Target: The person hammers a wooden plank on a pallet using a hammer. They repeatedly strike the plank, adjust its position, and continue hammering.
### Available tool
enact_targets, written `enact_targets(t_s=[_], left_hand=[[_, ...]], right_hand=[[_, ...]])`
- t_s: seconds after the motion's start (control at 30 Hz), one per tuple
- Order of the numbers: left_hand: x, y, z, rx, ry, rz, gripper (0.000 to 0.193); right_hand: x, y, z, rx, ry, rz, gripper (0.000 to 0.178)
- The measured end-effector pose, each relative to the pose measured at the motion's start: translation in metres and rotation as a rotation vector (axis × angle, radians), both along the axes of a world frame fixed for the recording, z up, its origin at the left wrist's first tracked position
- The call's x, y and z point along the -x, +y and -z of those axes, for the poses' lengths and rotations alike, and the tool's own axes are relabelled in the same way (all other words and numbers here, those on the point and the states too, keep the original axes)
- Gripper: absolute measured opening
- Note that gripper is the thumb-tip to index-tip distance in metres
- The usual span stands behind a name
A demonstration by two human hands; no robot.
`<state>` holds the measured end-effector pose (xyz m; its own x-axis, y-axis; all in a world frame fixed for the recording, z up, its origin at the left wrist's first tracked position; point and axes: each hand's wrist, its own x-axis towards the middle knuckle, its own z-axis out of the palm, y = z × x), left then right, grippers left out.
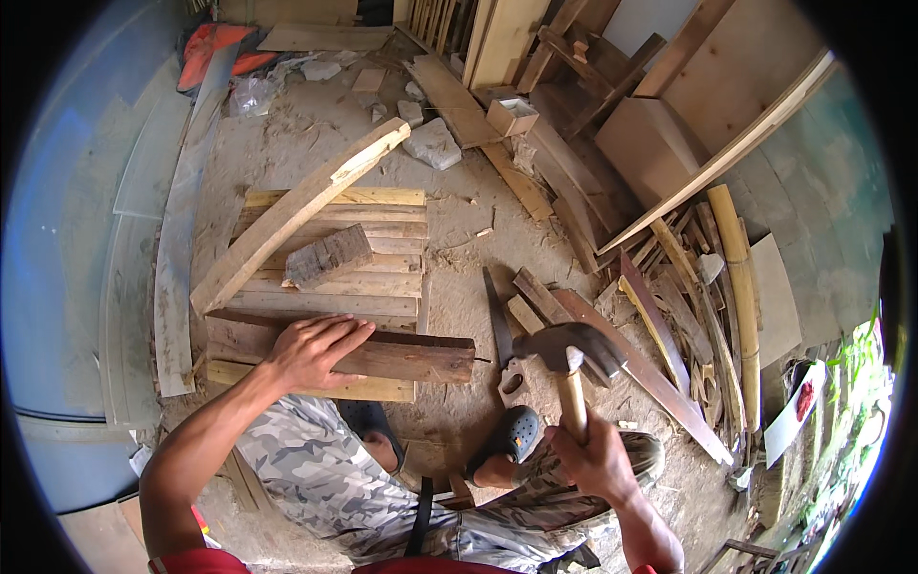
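My left hand point(316, 349) lies flat with fingers stretched across a dark wooden beam point(421, 356), pressing on its top. A thin dark nail point(483, 360) sticks out from the beam's right end. The beam rests on a slatted wooden panel point(368, 306) on the ground. In my right hand point(595, 457) is a claw hammer point(572, 392), gripped by its pale wooden handle, its dark head raised to the right of the beam and apart from it. Beyond the beam, a short rough wood block point(328, 256) and a long pale timber point(296, 218) lie across the panel.
A handsaw point(513, 381) lies right of the panel, near my shoe point(517, 435). Scrap wood is heaped at the right, with a bamboo pole point(734, 287). Boards lean at the back right. A stone chunk point(432, 143) sits farther off; a long plank point(179, 258) runs along the left.
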<state>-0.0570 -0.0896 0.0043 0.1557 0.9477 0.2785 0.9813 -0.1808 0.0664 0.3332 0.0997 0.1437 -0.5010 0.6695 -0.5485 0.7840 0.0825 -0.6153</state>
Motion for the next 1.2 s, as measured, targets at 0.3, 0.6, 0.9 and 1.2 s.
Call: enact_targets(t_s=[0.3, 0.6, 0.9, 1.2], left_hand=[[0.003, 0.030, -0.034, 0.482, -0.160, -0.087, 0.095], [-0.042, 0.079, -0.017, 0.382, -0.083, 0.077, 0.095], [-0.040, 0.084, -0.019, 0.467, -0.150, 0.155, 0.082], [-0.040, 0.091, -0.024, 0.438, -0.118, 0.196, 0.080]], right_hand=[[0.032, 0.068, -0.004, 0.178, 0.118, -0.141, 0.032], [0.051, 0.120, 0.004, 0.532, 0.338, 0.039, 0.028], [0.029, 0.137, 0.021, 0.572, 0.263, -0.116, 0.021], [0.025, 0.117, 0.024, 0.509, 0.194, -0.181, 0.022]])
